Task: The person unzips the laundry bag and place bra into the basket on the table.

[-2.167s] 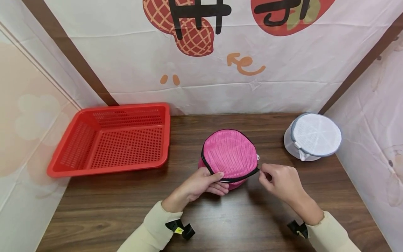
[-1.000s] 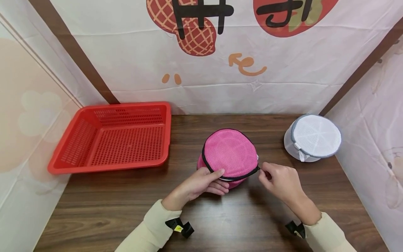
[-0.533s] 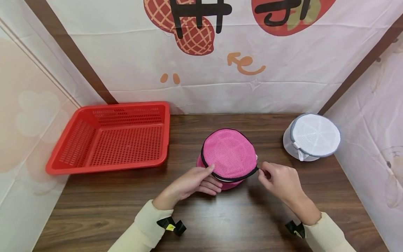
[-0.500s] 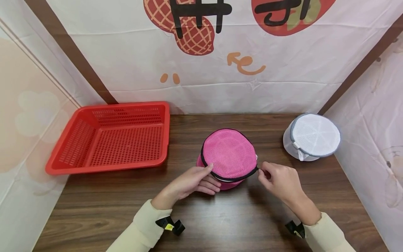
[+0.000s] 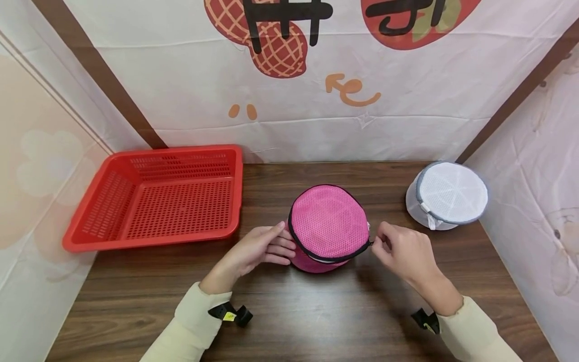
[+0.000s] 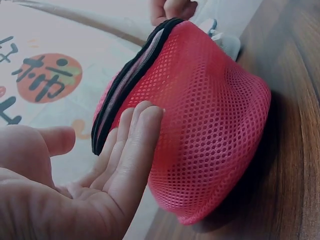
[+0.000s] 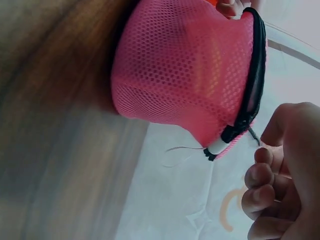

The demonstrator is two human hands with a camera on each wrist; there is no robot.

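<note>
We saw that the left hand (image 5: 261, 247), fingers outstretched, had slid from the front rim (image 5: 336, 260) to the left side of the pink bag (image 5: 330, 221), leaving that rim, we judged, less steadied. The right hand (image 5: 409, 252) seemed to pinch the zipper pull (image 7: 254, 135), its tip lost among the fingers. The bag stood mid-table (image 5: 280, 322); we could not make out its contents.

Downward head and close wrist views of pink bag (image 5: 329, 221)
</note>
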